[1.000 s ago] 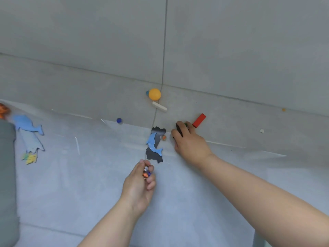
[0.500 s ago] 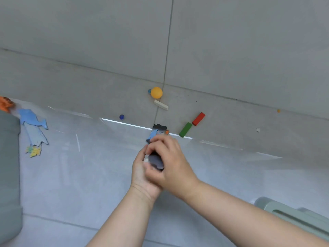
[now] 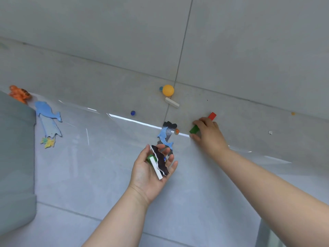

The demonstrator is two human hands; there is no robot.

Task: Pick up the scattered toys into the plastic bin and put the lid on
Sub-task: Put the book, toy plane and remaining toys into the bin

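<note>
Head view: left hand (image 3: 153, 168) lies palm-up, its grip loose around a dark cutout (image 3: 160, 161) and a white block (image 3: 156, 168). Right hand (image 3: 207, 134) reaches to the floor (image 3: 106, 77), its grip closing on a green block (image 3: 194, 129) beside a red block (image 3: 212, 116). An orange ball (image 3: 168, 90) lies farther off.
</note>
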